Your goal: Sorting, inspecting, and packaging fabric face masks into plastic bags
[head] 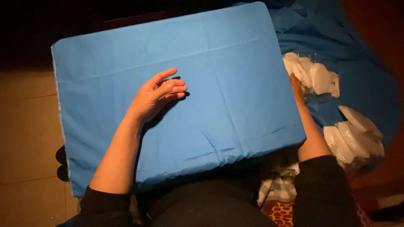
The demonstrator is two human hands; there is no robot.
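A left hand (pixel 158 96) rests open at frame centre on a blue cushion (pixel 219 63); the right hand (pixel 296 86), grip unclear, steadies its right edge, best pressed flat.

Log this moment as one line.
left hand: open, flat on blue cloth-covered rectangular pad | right hand: at pad's right edge, grip unclear | white crumpled plastic bags beside
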